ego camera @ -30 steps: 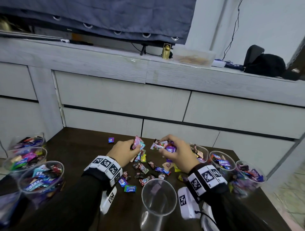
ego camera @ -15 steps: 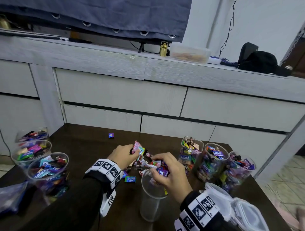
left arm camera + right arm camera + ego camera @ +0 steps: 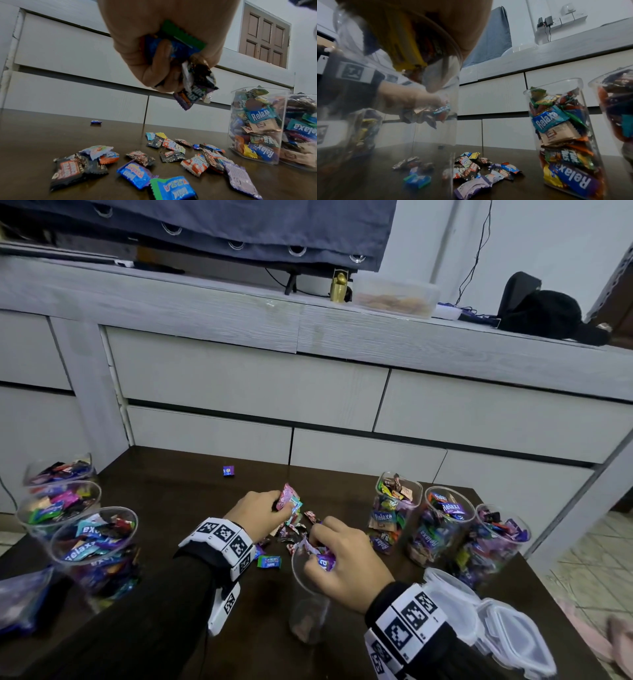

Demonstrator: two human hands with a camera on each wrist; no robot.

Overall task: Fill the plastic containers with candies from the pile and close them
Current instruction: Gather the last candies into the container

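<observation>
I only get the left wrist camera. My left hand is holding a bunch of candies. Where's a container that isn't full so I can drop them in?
Observer: An unfilled container stands toward the table's front edge, nearer to you than your left hand and to its right.
Operator: Is it free right now?
Observer: No. The right hand is over its mouth, gripping its own candies.
Operator: Are there any lids for closing it?
Observer: Yes, clear lids lie at the table's front right corner.
</observation>
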